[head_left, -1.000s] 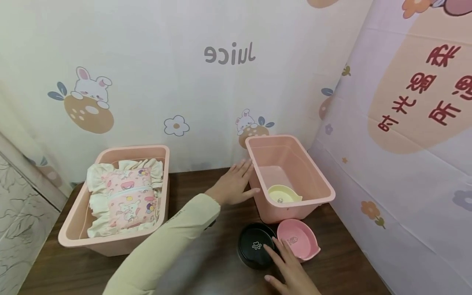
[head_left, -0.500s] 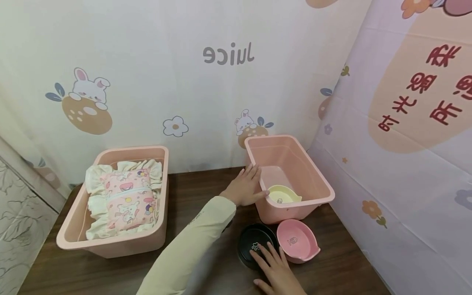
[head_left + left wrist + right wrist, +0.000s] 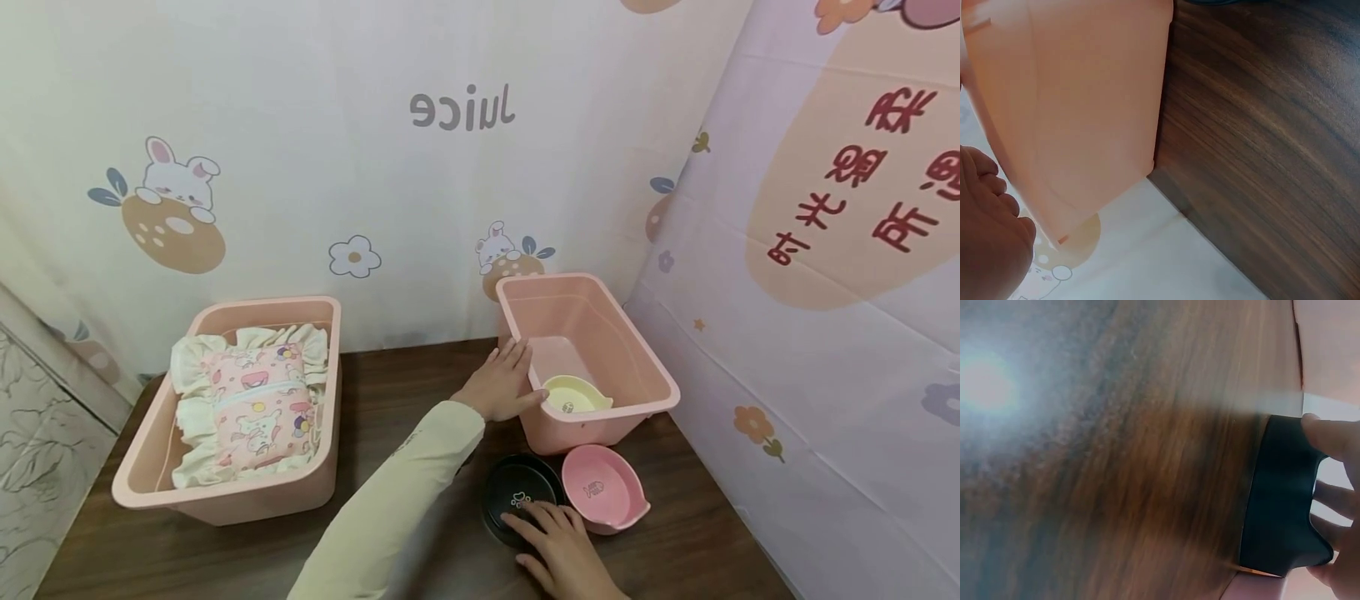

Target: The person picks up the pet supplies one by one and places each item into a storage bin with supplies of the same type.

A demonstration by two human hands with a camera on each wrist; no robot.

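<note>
My left hand [image 3: 497, 385] rests at the left rim of the right-hand pink bin [image 3: 637, 354], fingers extended and the thumb at the rim too. In the left wrist view its fingers [image 3: 997, 194] lie beside the bin's outer wall [image 3: 1085, 106]. Inside that bin sits a pale yellow bowl [image 3: 573, 393]. My right hand [image 3: 562, 550] lies over a black bowl [image 3: 510, 492] with a paw print, fingers spread across it. The right wrist view shows the thumb right at the black bowl's [image 3: 1285, 494] rim. Beside it is a pink bowl [image 3: 603, 487] with a fish-bone print.
A second pink bin [image 3: 142, 450] stands on the left of the dark wooden table [image 3: 397, 367]. In it lies a pink printed cushion-like item [image 3: 258, 408] with cream ruffles. Printed white curtains [image 3: 420, 208] hang behind and to the right.
My left hand has moved right onto the rim of the right-hand bin. My right hand has shifted left, farther over the black bowl. The bowls have stayed about where they were.
</note>
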